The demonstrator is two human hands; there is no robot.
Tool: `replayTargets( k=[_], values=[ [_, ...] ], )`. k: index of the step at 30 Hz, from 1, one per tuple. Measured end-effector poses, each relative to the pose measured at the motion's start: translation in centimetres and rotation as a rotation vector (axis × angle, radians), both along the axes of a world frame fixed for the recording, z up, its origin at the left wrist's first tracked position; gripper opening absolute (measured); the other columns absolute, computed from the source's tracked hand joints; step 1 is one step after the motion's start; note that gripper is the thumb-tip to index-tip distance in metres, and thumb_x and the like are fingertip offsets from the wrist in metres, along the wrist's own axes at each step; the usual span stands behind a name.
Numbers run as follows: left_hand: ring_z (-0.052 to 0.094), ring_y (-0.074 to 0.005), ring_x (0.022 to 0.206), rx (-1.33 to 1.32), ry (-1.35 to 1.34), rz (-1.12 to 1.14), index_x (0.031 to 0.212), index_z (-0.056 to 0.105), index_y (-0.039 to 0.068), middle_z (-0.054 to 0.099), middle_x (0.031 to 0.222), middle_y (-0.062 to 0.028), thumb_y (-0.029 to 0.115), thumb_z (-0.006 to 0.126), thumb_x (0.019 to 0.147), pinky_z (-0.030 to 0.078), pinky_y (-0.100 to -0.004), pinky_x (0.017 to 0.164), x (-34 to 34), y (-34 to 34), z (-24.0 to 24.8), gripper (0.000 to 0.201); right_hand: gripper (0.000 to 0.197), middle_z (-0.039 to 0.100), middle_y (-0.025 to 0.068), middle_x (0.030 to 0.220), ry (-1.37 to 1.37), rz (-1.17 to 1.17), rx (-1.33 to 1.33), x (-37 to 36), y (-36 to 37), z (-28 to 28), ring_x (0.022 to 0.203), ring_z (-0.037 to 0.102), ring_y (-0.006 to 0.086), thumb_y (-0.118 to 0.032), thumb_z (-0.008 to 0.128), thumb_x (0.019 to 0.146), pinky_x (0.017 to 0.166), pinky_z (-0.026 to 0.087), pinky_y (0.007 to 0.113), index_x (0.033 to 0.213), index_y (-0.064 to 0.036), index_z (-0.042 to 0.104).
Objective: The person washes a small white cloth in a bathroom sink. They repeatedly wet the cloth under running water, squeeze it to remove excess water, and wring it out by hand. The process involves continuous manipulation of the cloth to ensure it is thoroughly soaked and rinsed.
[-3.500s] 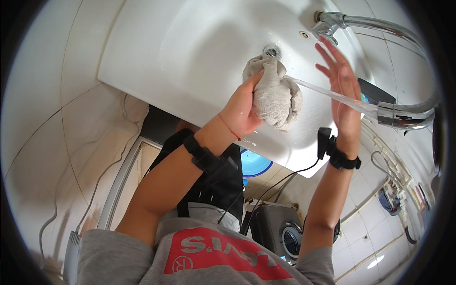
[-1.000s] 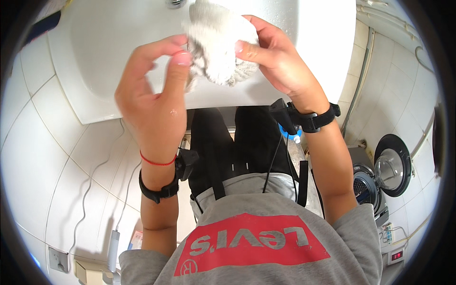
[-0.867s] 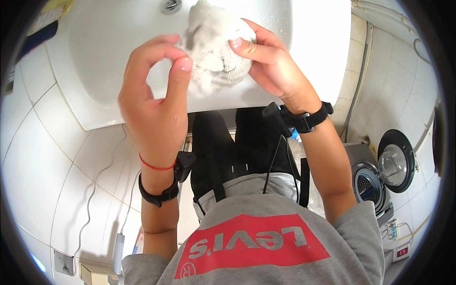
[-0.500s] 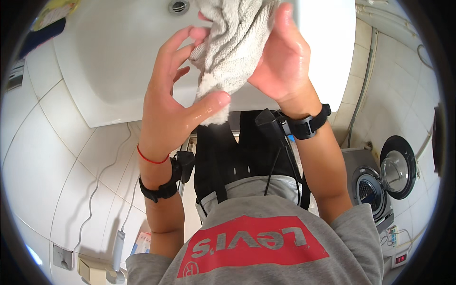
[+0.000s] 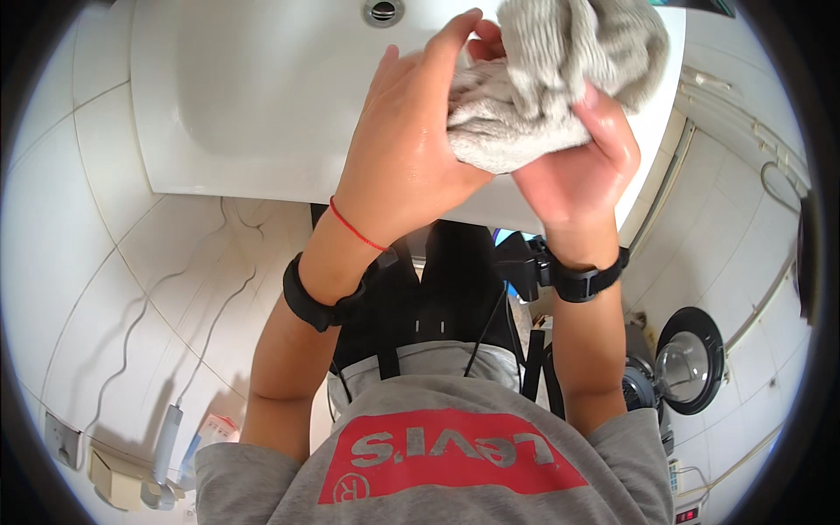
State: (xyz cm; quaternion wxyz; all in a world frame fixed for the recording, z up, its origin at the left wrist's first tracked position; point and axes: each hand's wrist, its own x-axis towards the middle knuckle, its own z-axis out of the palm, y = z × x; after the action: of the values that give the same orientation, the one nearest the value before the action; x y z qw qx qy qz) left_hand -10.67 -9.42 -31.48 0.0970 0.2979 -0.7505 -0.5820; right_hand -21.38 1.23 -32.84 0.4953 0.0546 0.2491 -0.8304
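Observation:
A crumpled, ribbed grey-white cloth (image 5: 569, 70) is bunched up over the right part of the white sink basin (image 5: 254, 96). My right hand (image 5: 582, 179) cups it from below and the right, with the thumb pressed on its front. My left hand (image 5: 411, 144) grips its left side; the index finger reaches up past it and the thumb is hidden. Both hands look wet. Part of the cloth is cut off by the top of the picture.
A metal drain (image 5: 383, 11) lies at the basin's far side. To the right, below basin level, a washing machine's round door (image 5: 689, 360) hangs open. Cables (image 5: 131, 337) run along the white tiled wall at left, and a pale box (image 5: 114, 479) sits low there.
Both hands have moved right with the cloth. It hung lengthwise between them and is now bunched together. My right thumb has come down onto it, and my view has shifted slightly.

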Motion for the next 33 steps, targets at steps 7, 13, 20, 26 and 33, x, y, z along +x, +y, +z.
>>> replayTargets(
  k=[7,13,20,26,33],
  values=[
    [0.061,-0.0315,0.079,-0.561,0.024,-0.276,0.097,0.063,0.004,0.061,0.076,-0.0108,0.001,0.07,0.068,0.051,-0.0411,0.068,0.9,-2.3,-1.8,0.031,0.113,0.022,0.0332,0.159,0.33,0.443,-0.027,-4.9,5.3,-2.5,0.145,0.028,0.0502,-0.079,0.058,0.072,0.117,0.032,0.06,0.152,-0.0029,0.035],
    [0.06,-0.0277,0.067,-0.851,-0.053,-0.498,0.091,0.056,0.006,0.058,0.073,-0.0061,-0.004,0.068,0.067,0.049,-0.0349,0.058,0.8,-2.7,-1.1,0.029,0.089,0.052,0.0293,0.14,0.133,0.68,0.314,-4.6,4.7,-1.0,0.122,0.061,0.0365,-0.073,0.047,0.091,0.102,0.053,0.046,0.135,0.0037,0.053],
    [0.067,-0.0239,0.066,-0.986,-0.101,-0.872,0.091,0.061,0.009,0.065,0.073,-0.0069,0.004,0.072,0.069,0.052,-0.0353,0.055,-0.6,-3.9,-2.9,0.025,0.053,0.071,0.0089,0.084,0.474,1.203,0.504,-2.6,2.2,-1.7,0.068,0.064,0.0152,-0.039,0.087,0.073,0.063,0.052,0.031,0.102,0.0018,0.069],
    [0.072,-0.028,0.07,-0.99,-0.337,-1.084,0.081,0.072,0.007,0.071,0.077,-0.0099,0.007,0.073,0.072,0.057,-0.036,0.06,-3.1,-5.0,-3.0,0.009,0.021,0.067,0.0084,0.064,0.967,1.099,0.774,-1.6,0.5,-2.8,0.056,0.06,0.0179,-0.017,0.077,0.072,0.055,0.048,0.034,0.079,0.0015,0.069],
    [0.072,-0.0325,0.085,-0.71,-0.406,-1.033,0.091,0.072,0.001,0.072,0.089,-0.0199,0.014,0.062,0.087,0.057,-0.0421,0.078,-4.7,-6.3,-4.2,0.016,0.024,0.068,0.0208,0.072,1.84,0.783,0.974,-1.6,-0.1,-5.3,0.068,0.068,0.038,-0.005,0.068,0.071,0.067,0.057,0.043,0.094,-0.0004,0.071]
  ],
)
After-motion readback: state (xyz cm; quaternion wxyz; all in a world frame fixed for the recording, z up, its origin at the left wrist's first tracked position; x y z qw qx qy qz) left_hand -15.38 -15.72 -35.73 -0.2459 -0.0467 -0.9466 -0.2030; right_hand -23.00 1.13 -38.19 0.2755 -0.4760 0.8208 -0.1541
